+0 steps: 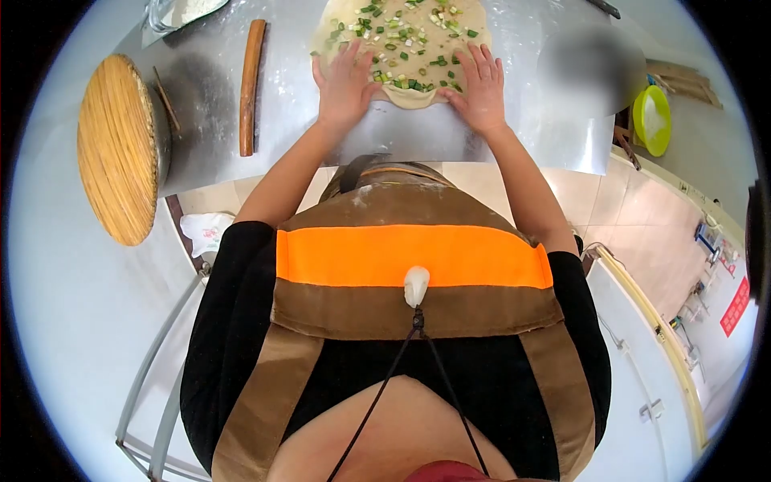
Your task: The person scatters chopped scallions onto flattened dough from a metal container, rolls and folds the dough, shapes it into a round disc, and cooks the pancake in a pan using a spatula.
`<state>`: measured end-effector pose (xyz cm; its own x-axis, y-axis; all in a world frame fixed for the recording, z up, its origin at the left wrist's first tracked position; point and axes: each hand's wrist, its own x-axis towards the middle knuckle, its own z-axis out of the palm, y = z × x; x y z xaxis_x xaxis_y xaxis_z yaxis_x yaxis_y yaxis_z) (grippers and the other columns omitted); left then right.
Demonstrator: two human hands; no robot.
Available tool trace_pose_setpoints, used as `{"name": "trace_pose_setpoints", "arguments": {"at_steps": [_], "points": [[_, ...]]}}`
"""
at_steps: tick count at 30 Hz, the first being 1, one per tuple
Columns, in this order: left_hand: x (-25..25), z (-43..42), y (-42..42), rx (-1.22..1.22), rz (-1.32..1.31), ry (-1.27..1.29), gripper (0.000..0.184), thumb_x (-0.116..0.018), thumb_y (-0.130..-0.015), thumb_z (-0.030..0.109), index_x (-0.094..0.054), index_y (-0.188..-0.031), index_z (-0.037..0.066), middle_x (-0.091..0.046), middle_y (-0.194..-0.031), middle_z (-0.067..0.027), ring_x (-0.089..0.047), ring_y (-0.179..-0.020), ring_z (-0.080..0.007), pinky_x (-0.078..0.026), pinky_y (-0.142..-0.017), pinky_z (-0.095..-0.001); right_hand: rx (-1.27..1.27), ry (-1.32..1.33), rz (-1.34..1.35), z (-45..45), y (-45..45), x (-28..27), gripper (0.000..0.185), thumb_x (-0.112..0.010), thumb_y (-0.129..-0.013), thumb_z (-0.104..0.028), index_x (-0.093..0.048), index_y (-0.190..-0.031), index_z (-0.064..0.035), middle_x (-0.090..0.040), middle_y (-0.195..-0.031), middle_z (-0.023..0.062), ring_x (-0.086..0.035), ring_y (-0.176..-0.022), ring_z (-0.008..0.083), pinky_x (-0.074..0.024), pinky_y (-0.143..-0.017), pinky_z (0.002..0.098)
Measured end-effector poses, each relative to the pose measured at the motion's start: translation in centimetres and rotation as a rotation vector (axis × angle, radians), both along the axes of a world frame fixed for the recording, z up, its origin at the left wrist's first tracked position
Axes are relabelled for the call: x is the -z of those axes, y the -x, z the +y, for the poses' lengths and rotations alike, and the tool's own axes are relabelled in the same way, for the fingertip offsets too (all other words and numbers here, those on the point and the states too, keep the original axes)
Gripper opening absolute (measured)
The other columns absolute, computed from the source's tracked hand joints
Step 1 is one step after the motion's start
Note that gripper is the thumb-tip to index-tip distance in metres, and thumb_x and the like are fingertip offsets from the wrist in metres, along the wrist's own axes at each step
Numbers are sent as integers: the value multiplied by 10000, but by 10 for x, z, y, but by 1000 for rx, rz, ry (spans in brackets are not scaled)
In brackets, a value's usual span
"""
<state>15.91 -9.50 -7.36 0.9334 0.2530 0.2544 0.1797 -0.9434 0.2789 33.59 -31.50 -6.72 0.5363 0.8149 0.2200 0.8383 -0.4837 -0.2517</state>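
A thin sheet of dough [397,58], strewn with chopped green onion [442,61], lies on the metal worktop at the top of the view. Its near edge is turned up into a small lip [411,98] between my two thumbs. My left hand [345,87] holds the near left corner, fingers reaching over the dough and thumb at the lip. At the near right corner my right hand [482,88] holds the edge the same way. The undersides of both hands are hidden.
On the floury metal worktop [209,88], a wooden rolling pin [252,88] lies left of the dough. Farther left is a pot with a round wooden lid [119,149]. A bowl of flour [191,11] stands at the back left. A blurred round shape [593,68] and a green bowl [652,120] are at right.
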Motion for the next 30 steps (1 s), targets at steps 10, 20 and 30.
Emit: {"name": "trace_pose_setpoints", "arguments": {"at_steps": [10, 20, 30], "points": [[2, -21, -12, 30, -11, 35, 810, -712, -734, 523, -421, -1405, 176, -327, -1480, -101, -367, -1326, -305, -140, -1048, -685, -41, -30, 106, 4, 9, -5, 921, -741, -654, -587, -394, -1433, -238, -308, -1507, 77, -218, -1429, 295, -136, -1133, 596], [-12, -23, -23, 208, -41, 69, 577, -720, -761, 385, -554, -1286, 212, -507, -1326, -32, -475, -1205, -256, -251, -1061, -526, -269, -41, 110, 23, 10, -14, 620, -735, -725, -435, -554, -1287, -242, -494, -1342, 20, -424, -1279, 267, -321, -1063, 480], [-2, -15, -1, 228, -81, 106, 228, -728, -743, 248, -646, -933, 153, -601, -934, 12, -554, -912, -211, -417, -826, -385, -341, -55, 60, 4, 14, -4, 246, -689, -770, -275, -656, -1000, -191, -621, -934, -40, -573, -935, 173, -456, -763, 339]]}}
